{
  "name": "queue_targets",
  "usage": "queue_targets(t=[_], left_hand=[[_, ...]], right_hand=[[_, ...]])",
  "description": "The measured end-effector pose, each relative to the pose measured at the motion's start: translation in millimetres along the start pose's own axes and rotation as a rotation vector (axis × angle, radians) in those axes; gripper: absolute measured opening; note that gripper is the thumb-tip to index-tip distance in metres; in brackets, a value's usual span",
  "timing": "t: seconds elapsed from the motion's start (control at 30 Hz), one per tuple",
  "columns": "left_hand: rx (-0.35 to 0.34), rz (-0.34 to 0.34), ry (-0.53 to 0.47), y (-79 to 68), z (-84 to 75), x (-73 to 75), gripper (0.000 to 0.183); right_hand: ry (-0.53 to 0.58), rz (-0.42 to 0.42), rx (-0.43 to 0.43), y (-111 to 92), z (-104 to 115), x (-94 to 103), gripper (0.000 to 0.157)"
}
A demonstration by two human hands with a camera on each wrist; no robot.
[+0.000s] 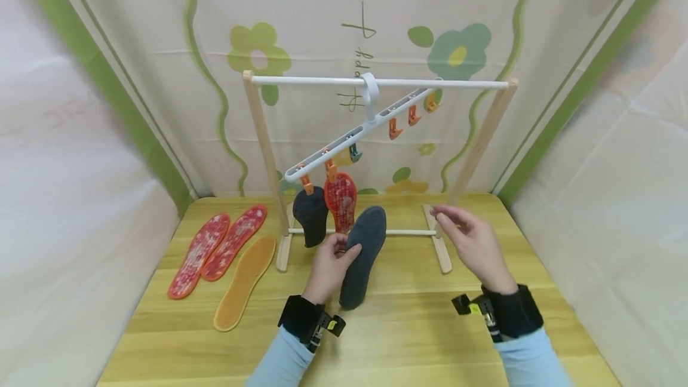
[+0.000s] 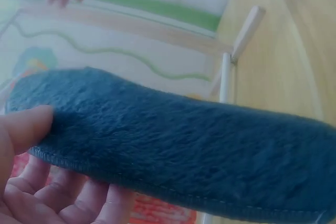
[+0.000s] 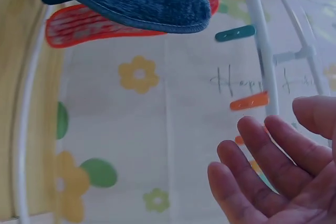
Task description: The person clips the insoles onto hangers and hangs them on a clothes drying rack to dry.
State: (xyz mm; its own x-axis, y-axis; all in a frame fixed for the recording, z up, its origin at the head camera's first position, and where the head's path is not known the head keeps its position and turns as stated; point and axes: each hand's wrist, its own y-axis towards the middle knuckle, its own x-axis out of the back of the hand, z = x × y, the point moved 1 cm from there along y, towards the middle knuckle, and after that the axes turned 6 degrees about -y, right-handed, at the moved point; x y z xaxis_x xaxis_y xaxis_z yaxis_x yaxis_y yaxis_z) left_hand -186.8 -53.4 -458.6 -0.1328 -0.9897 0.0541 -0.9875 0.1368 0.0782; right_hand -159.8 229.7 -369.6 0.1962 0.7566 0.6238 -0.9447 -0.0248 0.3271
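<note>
My left hand (image 1: 331,264) pinches a dark blue fuzzy insole (image 1: 365,255) by its edge, thumb on the face and fingers behind, holding it up before the rack. In the left wrist view the insole (image 2: 173,140) spans the frame. My right hand (image 1: 475,243) is in the air to the right, holding nothing, its fingers loosely bent in the right wrist view. A white clip hanger (image 1: 344,145) hangs slanted from the rack's top bar. From its near-left clips hang a dark insole (image 1: 310,214) and a red patterned insole (image 1: 341,196). A teal clip (image 1: 355,153) beside them holds nothing.
Two red patterned insoles (image 1: 199,255) and a yellow insole (image 1: 244,282) lie on the wooden table (image 1: 408,345) at left. The rack has wooden posts (image 1: 263,148) and a low white crossbar (image 1: 411,232). More orange clips (image 1: 395,129) line the hanger's far half.
</note>
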Motion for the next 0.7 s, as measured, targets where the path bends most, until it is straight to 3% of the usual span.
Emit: queue_targets(t=[0.17, 0.4, 0.57, 0.7], left_hand=[[-0.012, -0.034, -0.041, -4.3, -8.6, 4.0, 0.026], [-0.033, -0.034, -0.068, -5.4, -7.6, 7.6, 0.026], [-0.048, -0.051, -0.089, -7.2, -8.3, 8.9, 0.034], [-0.059, -0.071, -0.106, -11.0, -17.2, 9.7, 0.028]], right_hand=[[0.008, 0.062, 0.069, 45.1, 25.2, -0.1, 0.045], [0.082, 0.232, 0.119, 105.4, 49.9, -15.2, 0.047], [0.15, 0.334, 0.148, 133.5, 63.8, -30.0, 0.056], [0.174, 0.391, 0.155, 147.7, 70.9, -41.2, 0.059]])
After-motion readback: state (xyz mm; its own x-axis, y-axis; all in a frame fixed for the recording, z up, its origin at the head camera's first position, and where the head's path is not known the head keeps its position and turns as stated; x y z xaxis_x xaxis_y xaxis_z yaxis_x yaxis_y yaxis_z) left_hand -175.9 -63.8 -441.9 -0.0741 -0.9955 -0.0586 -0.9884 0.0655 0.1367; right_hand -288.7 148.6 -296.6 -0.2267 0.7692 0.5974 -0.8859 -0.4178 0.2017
